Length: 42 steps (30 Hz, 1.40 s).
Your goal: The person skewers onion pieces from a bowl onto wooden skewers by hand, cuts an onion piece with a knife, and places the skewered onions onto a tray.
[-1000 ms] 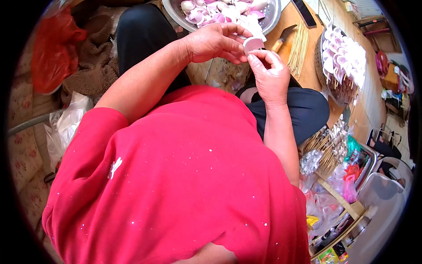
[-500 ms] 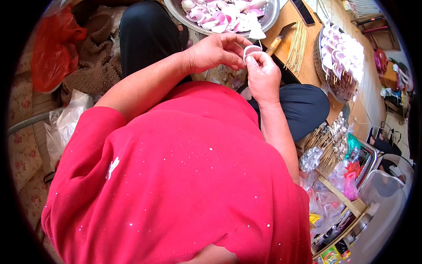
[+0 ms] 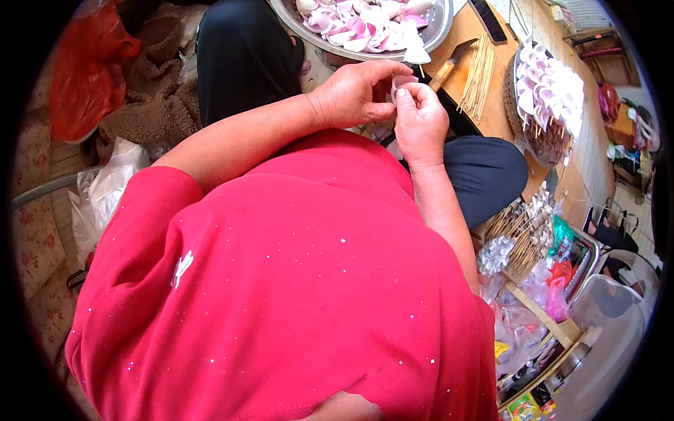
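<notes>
Between the thumb and forefinger of my right hand point(image 3: 421, 123) is a pale, purple-edged onion piece point(image 3: 404, 83). My left hand point(image 3: 354, 91) curves around its left side, thumb and forefinger apart; the forefinger reaches over the piece's top edge, and the other fingertips are partly hidden. Just beyond, a metal colander point(image 3: 449, 21) holds many cut onion pieces point(image 3: 365, 24). An onion wedge on a thin stick point(image 3: 415, 50) rests at its near rim. To the right, a wooden-handled knife point(image 3: 442, 74) lies beside a bundle of bamboo skewers point(image 3: 479, 77).
A basket point(image 3: 510, 91) of skewered onion point(image 3: 551, 88) stands on the wooden board at right, near a phone point(image 3: 486, 19). Lower down are more loaded skewers point(image 3: 533, 224) and a clear plastic bin point(image 3: 607, 330). A red plastic bag point(image 3: 91, 77) and brown fleece point(image 3: 151, 105) lie at left.
My left hand has shifted slightly right and down, its forefinger now farther over the onion piece. The piece is turned and more covered by my fingers. The view has shifted slightly.
</notes>
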{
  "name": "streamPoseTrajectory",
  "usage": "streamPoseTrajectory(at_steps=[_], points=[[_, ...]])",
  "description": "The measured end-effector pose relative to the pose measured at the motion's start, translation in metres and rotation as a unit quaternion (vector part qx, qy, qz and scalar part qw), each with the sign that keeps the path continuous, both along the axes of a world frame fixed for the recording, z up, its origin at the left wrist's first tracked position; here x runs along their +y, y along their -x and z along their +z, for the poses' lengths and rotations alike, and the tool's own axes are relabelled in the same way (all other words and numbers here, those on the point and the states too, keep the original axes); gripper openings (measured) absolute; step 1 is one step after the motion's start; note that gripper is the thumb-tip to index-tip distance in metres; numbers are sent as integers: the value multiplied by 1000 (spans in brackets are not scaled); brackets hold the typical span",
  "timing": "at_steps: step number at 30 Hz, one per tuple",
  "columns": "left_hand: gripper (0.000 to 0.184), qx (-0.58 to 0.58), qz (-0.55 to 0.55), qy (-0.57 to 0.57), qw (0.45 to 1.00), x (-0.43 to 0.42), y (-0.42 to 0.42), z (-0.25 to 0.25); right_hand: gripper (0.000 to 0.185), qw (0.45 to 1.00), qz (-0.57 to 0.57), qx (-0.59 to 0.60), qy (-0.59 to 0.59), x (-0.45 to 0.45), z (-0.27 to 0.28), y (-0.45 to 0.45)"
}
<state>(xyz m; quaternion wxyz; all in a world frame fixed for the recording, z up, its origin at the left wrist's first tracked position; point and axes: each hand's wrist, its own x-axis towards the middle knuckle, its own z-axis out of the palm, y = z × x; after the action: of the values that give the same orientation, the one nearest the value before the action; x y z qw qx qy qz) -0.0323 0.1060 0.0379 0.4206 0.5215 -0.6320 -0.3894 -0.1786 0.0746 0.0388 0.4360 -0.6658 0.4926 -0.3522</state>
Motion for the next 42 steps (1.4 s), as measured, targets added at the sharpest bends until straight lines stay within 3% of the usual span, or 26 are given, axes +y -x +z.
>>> streamPoseTrajectory(at_steps=[10,14,16,22,27,33,35,37,39,42], points=[[31,59,17,-92,994,-2,0,-7,13,999,-25,-6,-42,-7,-11,6],[26,106,15,-49,993,-4,1,-12,14,999,-16,4,-49,-7,-14,8],[23,92,46,-177,979,-4,0,1,15,998,-15,5,-56,-7,-17,10],[25,199,84,-234,948,-7,-1,-14,13,996,8,-33,-88,-3,-19,12],[26,211,125,-267,932,-11,-7,-18,10,956,48,-174,-230,4,1,10],[27,211,155,-256,930,-15,-13,-21,16,931,95,-217,-277,5,8,17],[27,244,181,-245,921,-17,-19,-23,16,951,84,-147,-259,3,-6,22],[23,279,201,-244,907,-24,-28,-14,10,976,91,105,-166,-4,-45,31],[22,275,198,-243,909,-33,-40,-2,41,972,112,110,-175,-3,-53,30],[21,263,212,-179,924,-51,-57,15,46,970,107,143,-168,-10,-46,24]])
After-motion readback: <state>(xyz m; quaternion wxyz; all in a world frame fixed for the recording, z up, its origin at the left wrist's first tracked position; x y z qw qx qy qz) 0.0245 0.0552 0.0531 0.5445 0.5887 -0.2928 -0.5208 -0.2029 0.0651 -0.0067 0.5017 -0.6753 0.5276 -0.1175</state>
